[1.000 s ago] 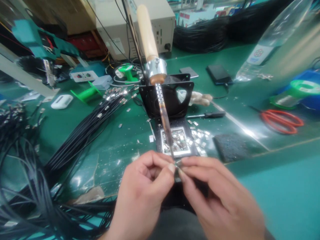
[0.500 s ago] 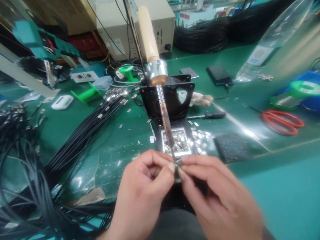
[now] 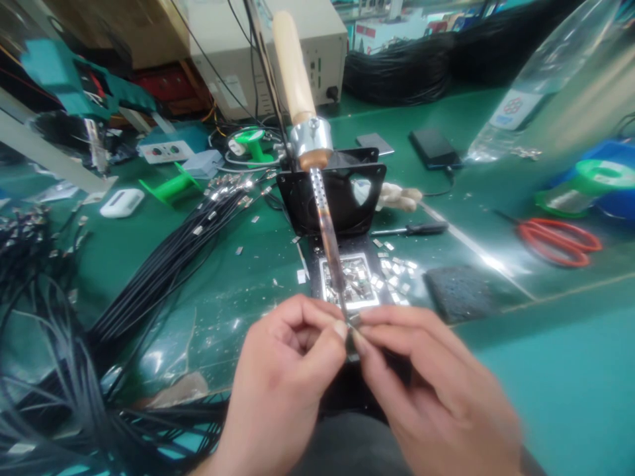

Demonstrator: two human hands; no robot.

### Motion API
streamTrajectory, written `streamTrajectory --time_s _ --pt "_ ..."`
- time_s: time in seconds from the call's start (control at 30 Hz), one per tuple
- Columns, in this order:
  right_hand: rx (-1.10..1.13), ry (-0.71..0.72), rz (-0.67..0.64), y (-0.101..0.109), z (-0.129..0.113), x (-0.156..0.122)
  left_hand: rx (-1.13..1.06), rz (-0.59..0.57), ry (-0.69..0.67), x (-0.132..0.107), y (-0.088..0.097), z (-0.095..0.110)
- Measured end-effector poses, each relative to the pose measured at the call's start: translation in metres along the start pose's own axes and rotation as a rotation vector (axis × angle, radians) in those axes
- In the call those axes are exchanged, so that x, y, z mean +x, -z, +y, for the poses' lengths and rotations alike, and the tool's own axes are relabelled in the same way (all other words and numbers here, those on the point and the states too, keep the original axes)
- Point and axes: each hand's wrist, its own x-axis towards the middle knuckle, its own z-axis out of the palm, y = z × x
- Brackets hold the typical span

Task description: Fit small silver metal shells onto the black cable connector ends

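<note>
A soldering iron (image 3: 330,248) with a wooden handle (image 3: 294,66) is fixed tip-down in front of me. Its tip reaches the spot where my fingertips meet. My left hand (image 3: 292,363) is closed in a pinch just left of the tip; what it grips is too small and covered to name. On the other side, my right hand (image 3: 431,377) pinches something small, thin and metallic-looking, mostly hidden by the fingers. Just beyond the hands lies a white-rimmed tray (image 3: 364,306) of small metal pieces, with several more pieces (image 3: 394,277) scattered to its right.
Black cables (image 3: 163,251) spread over the left of the green bench. A black fan frame (image 3: 327,205) stands behind the iron. To the right lie a dark sponge (image 3: 461,294), red-handled scissors (image 3: 560,241), a screwdriver (image 3: 426,229), a solder spool (image 3: 585,185) and a plastic bottle (image 3: 526,106).
Hardly anything differs. Both hands keep their pinch under the iron's tip, and the view has shifted very slightly.
</note>
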Motion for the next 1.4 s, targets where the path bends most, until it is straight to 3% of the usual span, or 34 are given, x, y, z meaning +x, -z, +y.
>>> streamTrajectory --time_s 1.4 --pt "0.001 -0.036 0.028 -0.0041 -0.0019 -0.0050 0.004 -0.012 -0.022 -0.0009 0.0005 -0.0005"
